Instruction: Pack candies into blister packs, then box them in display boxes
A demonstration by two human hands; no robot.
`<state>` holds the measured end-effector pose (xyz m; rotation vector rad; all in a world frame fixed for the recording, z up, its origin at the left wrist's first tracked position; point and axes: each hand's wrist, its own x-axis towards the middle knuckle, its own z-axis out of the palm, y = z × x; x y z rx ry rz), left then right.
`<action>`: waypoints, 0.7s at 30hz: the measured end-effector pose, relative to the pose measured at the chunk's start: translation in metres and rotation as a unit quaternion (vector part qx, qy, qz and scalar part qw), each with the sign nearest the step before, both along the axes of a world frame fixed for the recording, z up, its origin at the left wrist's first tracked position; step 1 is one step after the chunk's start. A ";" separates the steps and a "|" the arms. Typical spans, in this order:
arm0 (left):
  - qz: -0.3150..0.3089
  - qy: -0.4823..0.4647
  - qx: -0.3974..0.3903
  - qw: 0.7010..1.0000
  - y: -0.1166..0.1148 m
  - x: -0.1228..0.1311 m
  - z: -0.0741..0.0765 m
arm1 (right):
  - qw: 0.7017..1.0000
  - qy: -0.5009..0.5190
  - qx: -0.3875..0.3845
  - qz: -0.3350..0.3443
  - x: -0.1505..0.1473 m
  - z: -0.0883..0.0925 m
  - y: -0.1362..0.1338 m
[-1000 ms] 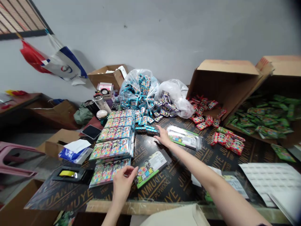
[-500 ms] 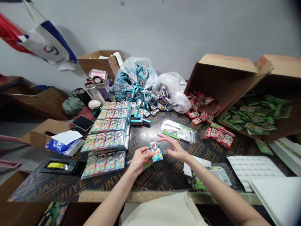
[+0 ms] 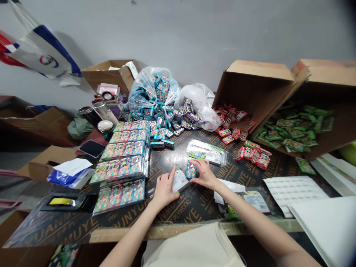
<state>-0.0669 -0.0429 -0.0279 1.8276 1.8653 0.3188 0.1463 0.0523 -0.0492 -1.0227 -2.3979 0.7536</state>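
Both palm-down, left hand [image 3: 165, 190] and right hand [image 3: 204, 174] flank a packet [image 3: 180, 181].

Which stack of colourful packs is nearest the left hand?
The front stack, just beside the left hand; the other stacks sit behind it, farther away.

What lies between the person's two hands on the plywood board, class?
In the head view, a small colourful box and a card in a clear sleeve lie between the left hand and right hand.
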 end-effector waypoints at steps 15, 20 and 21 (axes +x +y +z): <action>-0.056 -0.105 0.035 0.992 0.007 -0.013 0.003 | 0.998 0.063 0.005 -0.001 0.028 0.024 0.006; -0.061 -0.144 0.026 0.987 0.007 -0.010 0.000 | 0.999 0.035 0.014 -0.002 0.031 0.020 0.005; -0.055 -0.155 0.024 0.986 0.008 -0.010 0.000 | 0.999 0.027 0.011 0.015 0.031 0.017 0.003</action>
